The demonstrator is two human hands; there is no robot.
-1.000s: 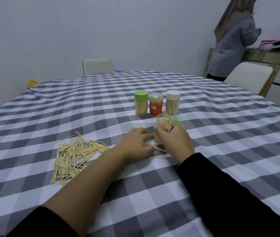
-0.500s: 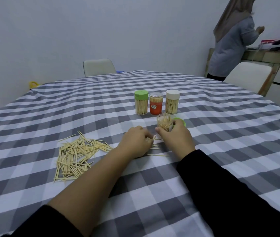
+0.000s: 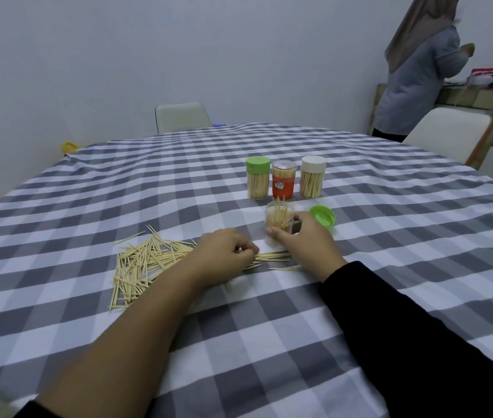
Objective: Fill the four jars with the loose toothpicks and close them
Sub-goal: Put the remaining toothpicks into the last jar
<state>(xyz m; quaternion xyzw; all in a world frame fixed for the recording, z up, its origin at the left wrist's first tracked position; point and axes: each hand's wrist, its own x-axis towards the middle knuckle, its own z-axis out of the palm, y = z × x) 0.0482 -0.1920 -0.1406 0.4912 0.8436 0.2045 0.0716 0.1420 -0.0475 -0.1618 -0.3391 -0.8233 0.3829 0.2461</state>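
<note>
The head view shows a table point(image 3: 390, 267) under a grey and white checked cloth. Near the middle the right hand point(image 3: 305, 239) is wrapped around an open jar point(image 3: 278, 218); thumb and fingers press on its wall, and the jar stands upright, partly filled with toothpicks that stick out over the rim. Just right of this jar a green lid point(image 3: 323, 215) lies on the cloth, apart from the jar.

The left hand point(image 3: 224, 254) rests on the cloth beside the right hand, fingers curled together — it pinches a small bundle of toothpicks point(image 3: 272, 255) whose ends lie on the cloth and point to the right hand. One single toothpick lies a little nearer to the person. Left of this hand there is a loose pile point(image 3: 143, 263) of toothpicks, spread flat on the cloth.

Behind the open jar three closed jars stand in a row, close together: one with a green cap point(image 3: 258, 182), an orange one point(image 3: 283, 184) with a clear cap, and one with a white cap point(image 3: 312, 181). All three are upright and hold toothpicks.

Far back two pale chairs stand at the table — one at the far edge point(image 3: 182, 116), one at the right point(image 3: 447, 131). A second person point(image 3: 420, 79) stands at the right by a counter, back turned.
</note>
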